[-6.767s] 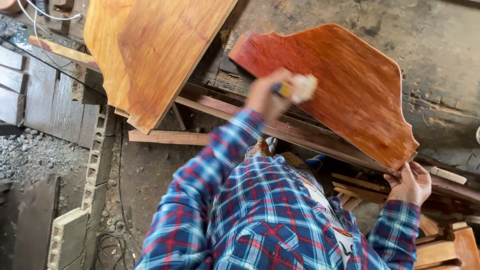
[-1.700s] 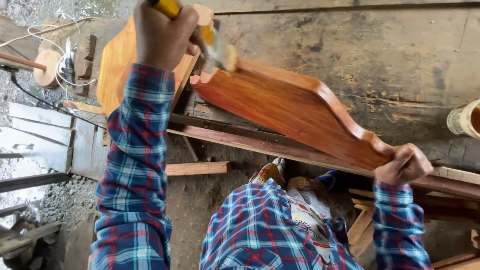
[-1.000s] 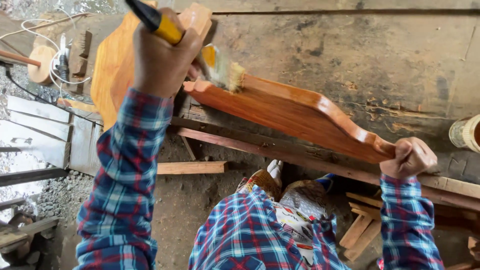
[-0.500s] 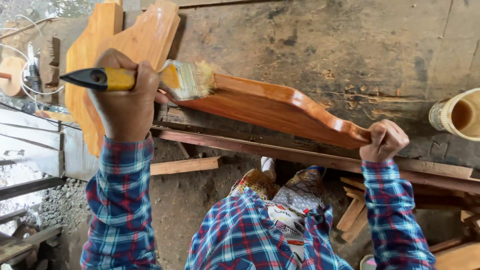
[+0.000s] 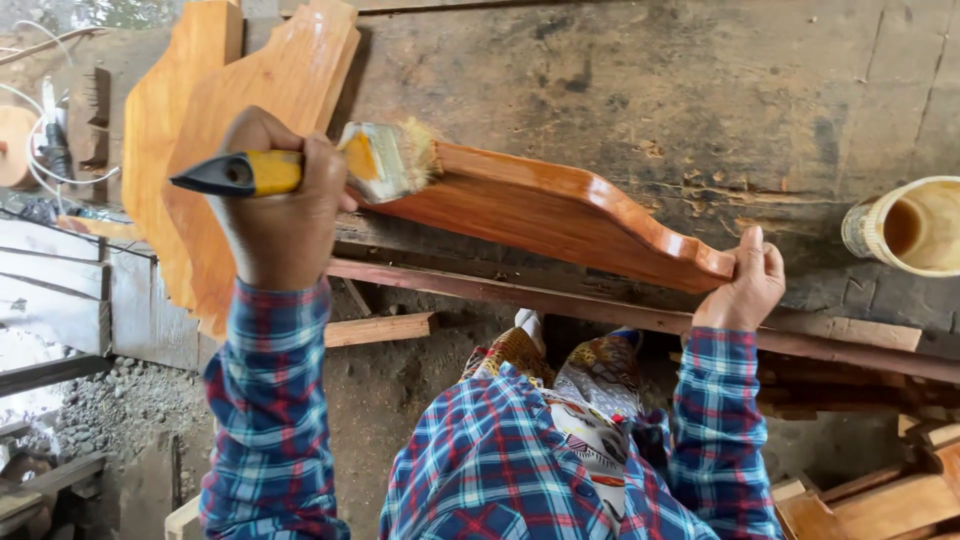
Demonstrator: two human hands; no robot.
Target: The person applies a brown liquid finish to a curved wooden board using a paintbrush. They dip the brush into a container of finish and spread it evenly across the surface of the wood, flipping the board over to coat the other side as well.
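My left hand (image 5: 283,215) is clamped in a fist around the yellow and black handle of a paintbrush (image 5: 320,170), its pale bristles pressed against the left end of a glossy reddish shaped board (image 5: 560,215). The board lies across my view, tilted on its edge, its left end at the brush and its right end at my right hand (image 5: 745,285). That hand has changed most in the last half second: then it was curled in a fist over the board's right end, now its fingers are stretched out flat against the end, steadying it from below and the side rather than gripping it. The brush has barely shifted along the edge and sits at much the same spot. Behind my left hand two paler orange boards (image 5: 250,120) lean against the dark wooden wall (image 5: 650,90). At the right edge stands a round tin (image 5: 905,225) holding pale brown liquid, slightly further into view than before. A long wooden rail (image 5: 560,300) runs beneath the board, above my plaid sleeves.
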